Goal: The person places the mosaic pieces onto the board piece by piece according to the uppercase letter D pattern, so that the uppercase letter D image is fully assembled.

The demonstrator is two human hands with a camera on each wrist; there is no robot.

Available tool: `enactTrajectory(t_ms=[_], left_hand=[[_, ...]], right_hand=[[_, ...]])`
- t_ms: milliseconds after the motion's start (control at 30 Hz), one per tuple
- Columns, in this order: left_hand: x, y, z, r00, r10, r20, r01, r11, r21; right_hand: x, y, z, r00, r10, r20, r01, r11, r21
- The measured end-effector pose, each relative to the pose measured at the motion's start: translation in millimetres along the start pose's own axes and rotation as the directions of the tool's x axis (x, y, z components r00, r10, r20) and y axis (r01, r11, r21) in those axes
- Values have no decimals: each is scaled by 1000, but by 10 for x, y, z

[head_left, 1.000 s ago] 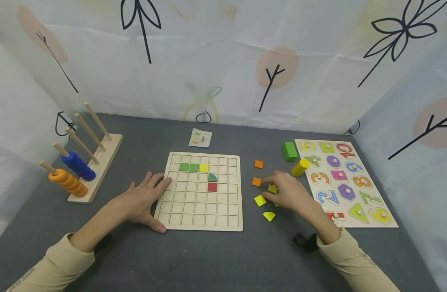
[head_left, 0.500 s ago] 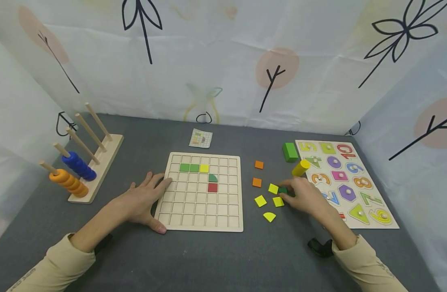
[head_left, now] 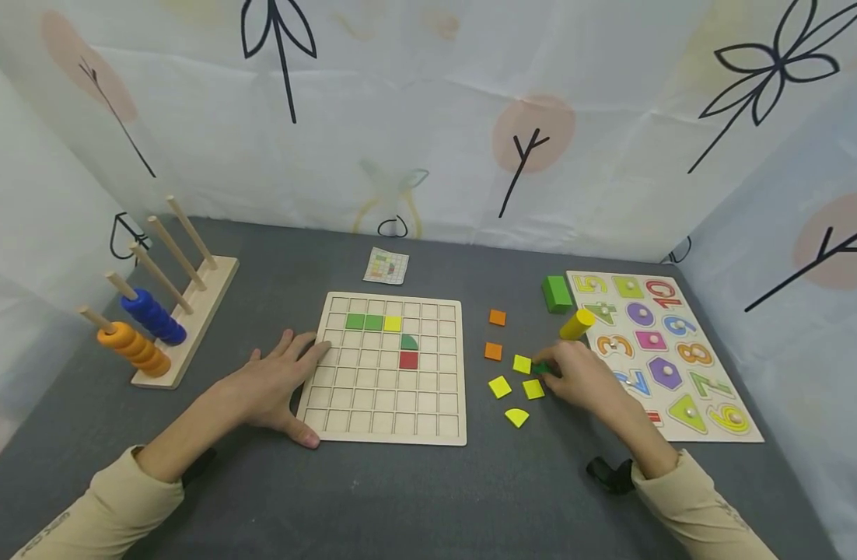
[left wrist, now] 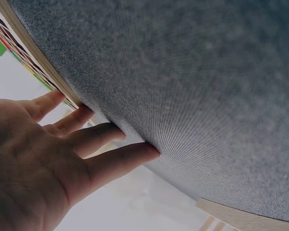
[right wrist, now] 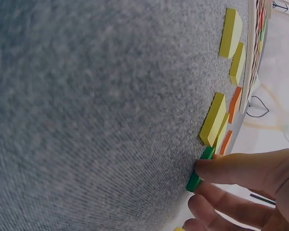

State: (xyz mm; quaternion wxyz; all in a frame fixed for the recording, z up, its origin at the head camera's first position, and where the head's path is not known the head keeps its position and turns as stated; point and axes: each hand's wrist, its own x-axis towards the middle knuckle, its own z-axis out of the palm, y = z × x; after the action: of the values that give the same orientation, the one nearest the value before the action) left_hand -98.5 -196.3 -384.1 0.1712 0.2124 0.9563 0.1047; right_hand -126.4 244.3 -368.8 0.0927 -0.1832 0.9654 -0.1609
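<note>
A wooden grid board [head_left: 372,422] lies mid-table, with two green square tiles [head_left: 365,321], one yellow tile [head_left: 393,323], a green quarter-round tile [head_left: 409,342] and a red tile [head_left: 408,360] in its cells. My left hand [head_left: 271,385] rests at the board's left edge with fingers spread. The left wrist view shows its fingertips [left wrist: 151,150] along the board's side and the table. To the right of the board, my right hand [head_left: 584,375] pinches a green tile [right wrist: 194,179] between thumb and fingers, low at the table. That tile's outline is partly hidden. Yellow square tiles [head_left: 500,386] lie beside it.
Nearby lie a yellow quarter-round tile [head_left: 517,418] and two orange tiles [head_left: 497,317]. At right are a green block [head_left: 557,295], a yellow cylinder [head_left: 577,324] and a number puzzle [head_left: 680,373]. A peg stacker [head_left: 214,288] stands left; a pattern card [head_left: 386,266] lies behind the board.
My right hand has moved right, off the yellow tiles, and now pinches the green tile. One yellow tile has shifted slightly. The left hand stays in place.
</note>
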Motion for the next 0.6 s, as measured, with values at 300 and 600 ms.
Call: enactTrajectory(t_ms=[300, 600], left_hand=[[-5, 10, 3, 1000, 19, -17, -19, 1000, -7], [2, 6, 1, 1000, 13, -10, -13, 1000, -8]], right_hand=[[-9, -18, -4, 1000, -29, -5, 29, 1000, 4], [-39, 1, -26, 1000, 15, 3, -15, 1000, 24]])
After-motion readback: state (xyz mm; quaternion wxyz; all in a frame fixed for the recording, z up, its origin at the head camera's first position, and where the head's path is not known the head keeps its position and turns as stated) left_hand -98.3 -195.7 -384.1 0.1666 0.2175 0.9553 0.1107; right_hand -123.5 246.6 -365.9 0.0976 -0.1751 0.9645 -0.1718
